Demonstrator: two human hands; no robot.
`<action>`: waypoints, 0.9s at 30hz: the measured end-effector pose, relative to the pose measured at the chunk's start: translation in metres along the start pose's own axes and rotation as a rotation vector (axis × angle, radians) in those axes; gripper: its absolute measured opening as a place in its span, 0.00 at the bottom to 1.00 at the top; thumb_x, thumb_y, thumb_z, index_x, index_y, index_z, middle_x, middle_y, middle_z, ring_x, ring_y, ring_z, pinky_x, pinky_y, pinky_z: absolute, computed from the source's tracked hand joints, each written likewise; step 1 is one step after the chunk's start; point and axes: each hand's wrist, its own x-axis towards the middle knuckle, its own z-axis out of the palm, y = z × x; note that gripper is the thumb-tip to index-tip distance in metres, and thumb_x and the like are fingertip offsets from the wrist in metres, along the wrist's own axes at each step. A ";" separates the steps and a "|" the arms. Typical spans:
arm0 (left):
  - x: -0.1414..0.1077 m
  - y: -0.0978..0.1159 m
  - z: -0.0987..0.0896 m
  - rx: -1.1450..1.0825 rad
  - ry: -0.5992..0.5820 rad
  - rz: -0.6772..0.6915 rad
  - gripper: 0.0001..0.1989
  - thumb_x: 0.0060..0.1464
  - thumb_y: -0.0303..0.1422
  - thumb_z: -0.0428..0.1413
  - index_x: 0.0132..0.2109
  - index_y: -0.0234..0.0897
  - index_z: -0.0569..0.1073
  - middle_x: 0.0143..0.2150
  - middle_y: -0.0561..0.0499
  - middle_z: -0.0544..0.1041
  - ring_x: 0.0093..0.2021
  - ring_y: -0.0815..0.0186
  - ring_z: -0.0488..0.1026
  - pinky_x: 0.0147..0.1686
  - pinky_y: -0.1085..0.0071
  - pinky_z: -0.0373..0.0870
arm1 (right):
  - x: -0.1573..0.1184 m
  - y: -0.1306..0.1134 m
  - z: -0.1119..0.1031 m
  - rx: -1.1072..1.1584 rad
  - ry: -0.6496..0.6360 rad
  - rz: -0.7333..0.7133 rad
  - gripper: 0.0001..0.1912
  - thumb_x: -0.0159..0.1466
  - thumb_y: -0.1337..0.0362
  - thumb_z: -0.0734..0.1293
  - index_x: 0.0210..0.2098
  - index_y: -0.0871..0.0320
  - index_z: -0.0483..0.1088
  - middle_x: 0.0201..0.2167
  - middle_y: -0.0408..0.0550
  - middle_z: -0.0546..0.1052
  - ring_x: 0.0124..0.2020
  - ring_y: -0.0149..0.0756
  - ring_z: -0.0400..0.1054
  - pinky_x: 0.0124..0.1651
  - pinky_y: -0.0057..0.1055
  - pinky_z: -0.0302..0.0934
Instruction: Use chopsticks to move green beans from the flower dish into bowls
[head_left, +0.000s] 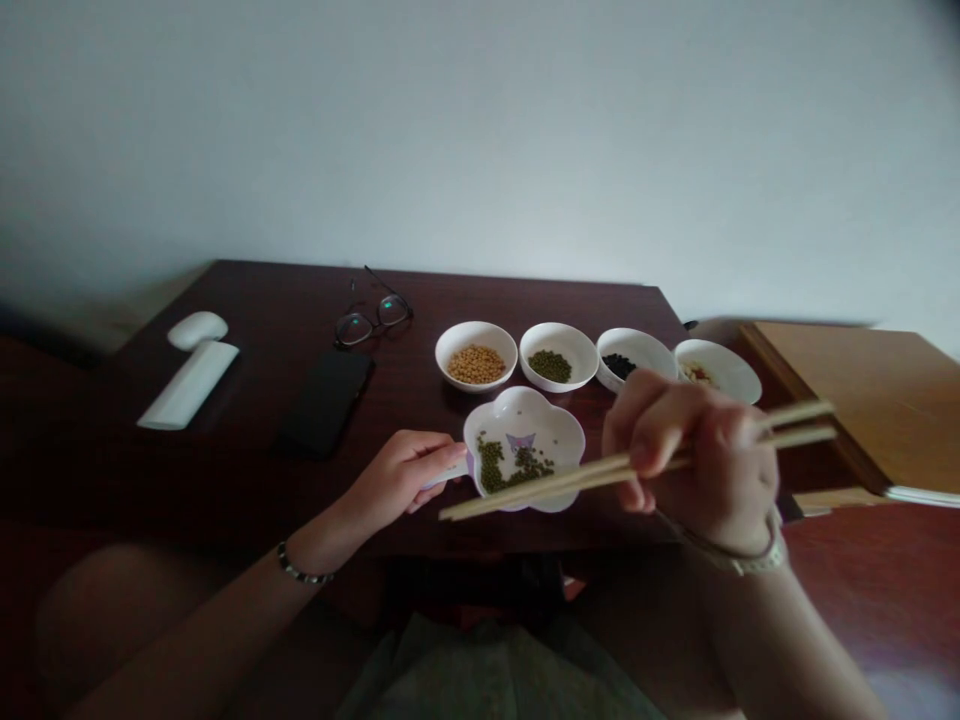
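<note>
My left hand (409, 472) is closed round the short handle of a flower-shaped white bowl (559, 425). Green beans (493, 465) lie in it, along the left side and near the middle. In my right hand (694, 450) is a pair of chopsticks (540, 488), held close to the camera. Their tips point left and pass in front of the bowl's lower rim, with no bean seen between them. Behind stand round white bowls: one with yellow soybeans (476, 365), one with green beans (550, 366), one with black beans (619, 366).
A fourth white bowl (731, 372), holding a few reddish and pale bits, is partly behind my right hand. Eyeglasses (373, 318), a black phone-like slab (326, 405), a white case (191, 385) and a white mouse (197, 330) lie on the left. A brown board (862, 400) is at right.
</note>
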 end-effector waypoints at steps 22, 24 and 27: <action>0.015 -0.021 -0.016 -0.146 -0.105 0.003 0.25 0.74 0.50 0.61 0.33 0.37 0.76 0.16 0.59 0.64 0.15 0.73 0.56 0.16 0.75 0.47 | 0.052 0.074 -0.089 0.022 0.290 0.191 0.27 0.75 0.41 0.76 0.27 0.52 0.75 0.27 0.43 0.66 0.17 0.25 0.44 0.18 0.37 0.27; 0.015 -0.021 -0.016 -0.146 -0.125 -0.009 0.24 0.74 0.49 0.62 0.33 0.38 0.75 0.17 0.60 0.64 0.15 0.73 0.56 0.16 0.76 0.47 | 0.052 0.074 -0.092 0.029 0.284 0.196 0.27 0.76 0.41 0.76 0.28 0.51 0.76 0.27 0.43 0.65 0.18 0.26 0.43 0.18 0.37 0.27; 0.016 -0.021 -0.016 -0.129 -0.139 -0.012 0.24 0.74 0.48 0.62 0.31 0.38 0.74 0.17 0.60 0.64 0.16 0.73 0.56 0.16 0.76 0.47 | 0.051 0.075 -0.094 0.056 0.279 0.200 0.26 0.77 0.43 0.76 0.28 0.52 0.77 0.27 0.43 0.65 0.18 0.25 0.45 0.18 0.36 0.29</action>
